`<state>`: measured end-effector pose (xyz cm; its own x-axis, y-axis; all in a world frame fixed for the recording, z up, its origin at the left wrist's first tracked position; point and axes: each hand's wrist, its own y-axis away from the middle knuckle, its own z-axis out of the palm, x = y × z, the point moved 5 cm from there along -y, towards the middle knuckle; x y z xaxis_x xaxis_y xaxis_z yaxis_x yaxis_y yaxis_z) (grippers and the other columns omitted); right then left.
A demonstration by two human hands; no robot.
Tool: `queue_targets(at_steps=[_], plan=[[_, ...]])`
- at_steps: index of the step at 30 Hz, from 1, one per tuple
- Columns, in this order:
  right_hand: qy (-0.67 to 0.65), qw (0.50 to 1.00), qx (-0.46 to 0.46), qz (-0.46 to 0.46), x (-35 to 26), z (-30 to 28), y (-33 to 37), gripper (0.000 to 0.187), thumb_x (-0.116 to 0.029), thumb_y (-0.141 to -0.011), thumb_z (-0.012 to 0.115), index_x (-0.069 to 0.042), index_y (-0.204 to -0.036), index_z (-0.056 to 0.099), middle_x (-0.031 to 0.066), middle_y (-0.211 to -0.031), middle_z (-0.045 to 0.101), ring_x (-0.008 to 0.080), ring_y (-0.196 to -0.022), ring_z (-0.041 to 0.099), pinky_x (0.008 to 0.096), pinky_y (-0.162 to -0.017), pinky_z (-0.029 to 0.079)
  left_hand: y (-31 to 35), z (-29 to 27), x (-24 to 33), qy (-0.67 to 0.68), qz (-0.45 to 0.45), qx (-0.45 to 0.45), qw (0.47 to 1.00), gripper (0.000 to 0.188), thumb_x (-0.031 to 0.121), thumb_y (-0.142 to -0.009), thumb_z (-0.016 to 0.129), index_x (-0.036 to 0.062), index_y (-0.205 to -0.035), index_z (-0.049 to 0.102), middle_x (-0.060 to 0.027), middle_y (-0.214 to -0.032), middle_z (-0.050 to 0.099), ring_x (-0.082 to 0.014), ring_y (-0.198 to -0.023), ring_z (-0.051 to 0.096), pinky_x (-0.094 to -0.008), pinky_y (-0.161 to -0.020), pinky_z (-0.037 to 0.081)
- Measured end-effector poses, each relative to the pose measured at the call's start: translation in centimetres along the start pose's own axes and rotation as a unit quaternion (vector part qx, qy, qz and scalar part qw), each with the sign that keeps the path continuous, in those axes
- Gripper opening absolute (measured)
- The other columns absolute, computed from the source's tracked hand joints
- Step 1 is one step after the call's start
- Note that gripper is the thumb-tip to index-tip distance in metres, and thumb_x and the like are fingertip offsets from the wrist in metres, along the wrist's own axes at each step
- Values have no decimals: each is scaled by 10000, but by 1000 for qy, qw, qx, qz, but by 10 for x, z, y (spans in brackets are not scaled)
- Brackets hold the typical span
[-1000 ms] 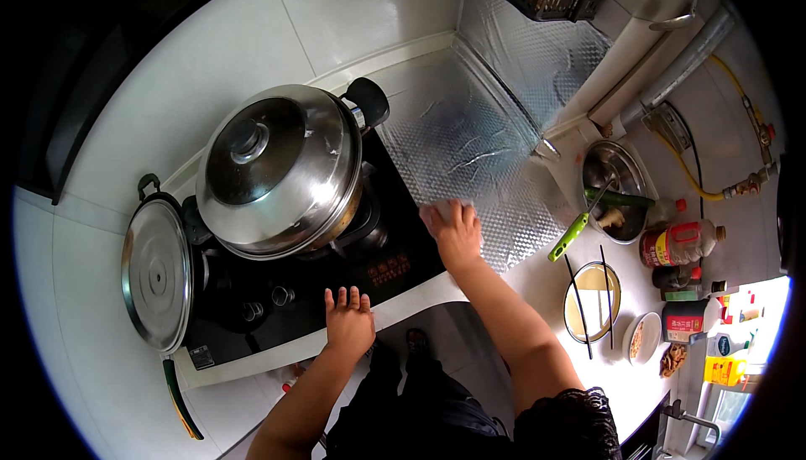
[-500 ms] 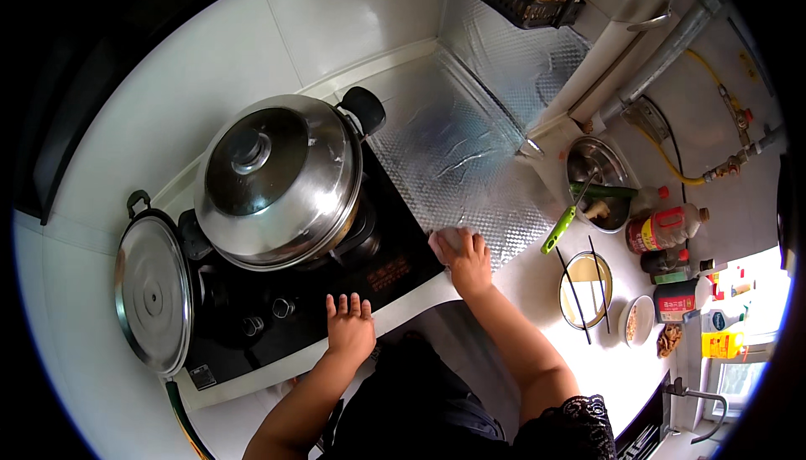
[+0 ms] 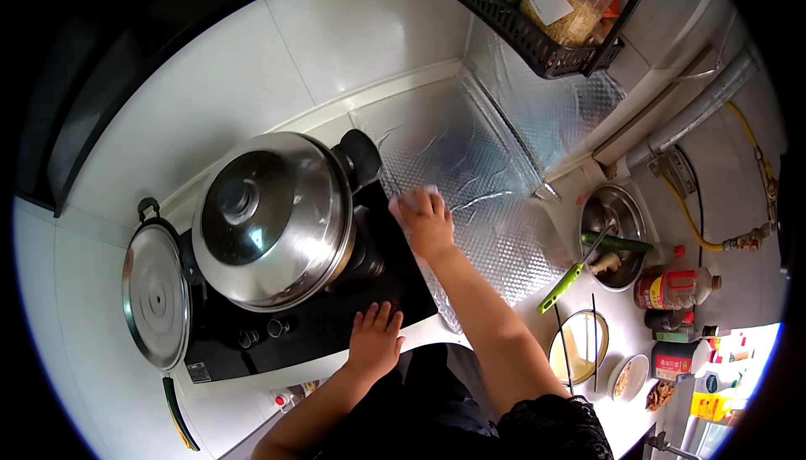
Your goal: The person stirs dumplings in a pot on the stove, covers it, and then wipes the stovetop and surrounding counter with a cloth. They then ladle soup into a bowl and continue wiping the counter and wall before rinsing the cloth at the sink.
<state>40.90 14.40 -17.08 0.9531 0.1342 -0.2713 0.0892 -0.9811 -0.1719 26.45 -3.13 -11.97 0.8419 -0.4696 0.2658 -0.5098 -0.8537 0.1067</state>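
Observation:
My right hand [image 3: 430, 227] presses a pale pinkish cloth [image 3: 406, 205] down at the right edge of the black glass cooktop [image 3: 393, 277], where it meets the silver foil mat [image 3: 495, 246]. The fingers cover part of the cloth. My left hand [image 3: 375, 341] lies at the cooktop's front edge with its fingers stretched out, holding nothing. A large steel pot with a domed lid [image 3: 306, 216] stands on the cooktop beyond both hands, its black side handle [image 3: 359, 156] pointing toward the foil.
A flat round lid [image 3: 158, 296] leans at the left. On the right are a steel bowl [image 3: 598, 216] with a cucumber and a green-handled peeler, a yellowish bowl [image 3: 558, 362] with chopsticks across it, and several bottles [image 3: 678, 290]. A black basket [image 3: 537, 55] hangs overhead.
My right hand has moved with the cloth away from me and to the left, along the cooktop's right edge. My left hand has shifted slightly right. The view has tilted a little.

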Motion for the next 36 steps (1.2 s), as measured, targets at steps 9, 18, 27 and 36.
queue_targets(at_steps=[9, 18, 27, 36], plan=[[-1, 999, 4, 47, 20, -5, 46, 409, -201, -810, 582, -301, -1207, 579, 61, -1371, 383, 381, -1233, 367, 545, -909, 408, -22, 27, -3, -74, 19, 0, 997, 472, 210, -815, 591, 119, -1273, 525, -182, -1357, 451, -400, -1227, 444, -634, -1018, 241], [93, 959, 4, 266, 153, 12, -113, 377, -319, -851, 548, -346, -1226, 528, 73, -1357, 384, 370, -1215, 374, 485, -901, 410, -28, 24, -2, -70, 24, -24, 997, 410, 150, -876, 485, 136, -1283, 528, -174, -1352, 475, -377, -1220, 479, -627, -1032, 222], [41, 980, -85, -175, 36, 3, -21, 420, -264, -844, 530, -349, -1255, 528, 54, -1424, 319, 362, -1272, 324, 528, -990, 350, -27, 29, -3, -92, 32, 14, 995, 394, 219, -826, 580, 137, -1212, 578, -179, -1300, 509, -379, -1161, 515, -635, -1001, 250], [112, 946, 2, 304, 159, 4, -136, 442, -266, -869, 497, -350, -1303, 489, 59, -1445, 335, 335, -1286, 314, 446, -966, 356, -28, 27, -3, -99, 37, -6, 994, 398, 200, -838, 547, 134, -1230, 565, -186, -1307, 507, -384, -1159, 520, -617, -1015, 257]])
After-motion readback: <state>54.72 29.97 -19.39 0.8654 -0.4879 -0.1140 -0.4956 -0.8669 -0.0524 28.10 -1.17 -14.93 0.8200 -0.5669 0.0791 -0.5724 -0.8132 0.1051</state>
